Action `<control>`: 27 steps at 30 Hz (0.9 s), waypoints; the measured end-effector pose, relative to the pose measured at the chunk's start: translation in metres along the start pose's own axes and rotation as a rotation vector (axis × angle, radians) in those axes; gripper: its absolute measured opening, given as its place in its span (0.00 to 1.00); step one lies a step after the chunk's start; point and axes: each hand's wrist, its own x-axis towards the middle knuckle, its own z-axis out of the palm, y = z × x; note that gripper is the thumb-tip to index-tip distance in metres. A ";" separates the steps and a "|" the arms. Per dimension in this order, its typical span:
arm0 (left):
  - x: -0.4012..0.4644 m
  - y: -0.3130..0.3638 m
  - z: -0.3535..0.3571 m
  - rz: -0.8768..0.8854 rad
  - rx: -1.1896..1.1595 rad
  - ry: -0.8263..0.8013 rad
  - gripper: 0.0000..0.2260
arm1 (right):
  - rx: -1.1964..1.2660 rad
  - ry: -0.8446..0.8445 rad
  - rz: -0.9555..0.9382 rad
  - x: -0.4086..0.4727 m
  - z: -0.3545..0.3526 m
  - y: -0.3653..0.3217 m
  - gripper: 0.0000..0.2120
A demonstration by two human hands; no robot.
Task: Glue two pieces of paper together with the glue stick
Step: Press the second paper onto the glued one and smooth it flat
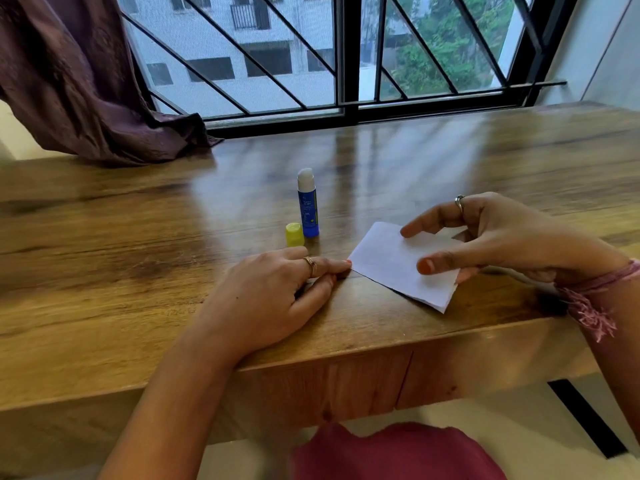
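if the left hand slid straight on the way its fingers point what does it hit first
The left hand lies flat on the table, fingers pointing right. Sliding on, it would first meet the near-left corner of the white paper, which the fingertip already seems to touch.

Wooden table lying under both hands, its front edge and drawer panel showing just below the wrists. Purple curtain hanging far up-left of the left hand, its hem pooling on the table. Window with black diagonal grille running across well beyond both hands; a pale building and green trees showing through it. White wall standing far up-right of the right hand. Light floor with a dark strip showing below the right wrist. Red fabric sitting at bottom centre, between the forearms.
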 end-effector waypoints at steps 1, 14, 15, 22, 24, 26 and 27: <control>0.000 0.000 0.000 0.000 -0.002 0.002 0.22 | -0.002 -0.002 -0.003 -0.001 0.001 -0.001 0.19; 0.000 0.000 0.000 0.001 -0.002 0.002 0.23 | -0.065 -0.022 -0.011 -0.005 0.003 -0.007 0.19; 0.000 0.000 -0.001 0.002 -0.001 0.001 0.23 | -0.060 -0.029 -0.008 -0.005 0.003 -0.007 0.20; 0.000 0.000 -0.001 -0.002 -0.002 -0.004 0.23 | -0.068 -0.038 -0.001 -0.003 0.001 -0.004 0.21; 0.000 0.000 -0.001 -0.002 -0.007 -0.004 0.22 | -0.072 -0.038 -0.001 -0.003 0.001 -0.004 0.21; 0.000 0.000 -0.001 -0.008 -0.009 -0.004 0.22 | -0.076 -0.043 -0.008 -0.004 0.001 -0.005 0.21; 0.000 0.000 -0.001 -0.011 -0.008 -0.004 0.22 | -0.078 -0.044 -0.010 -0.004 0.000 -0.005 0.21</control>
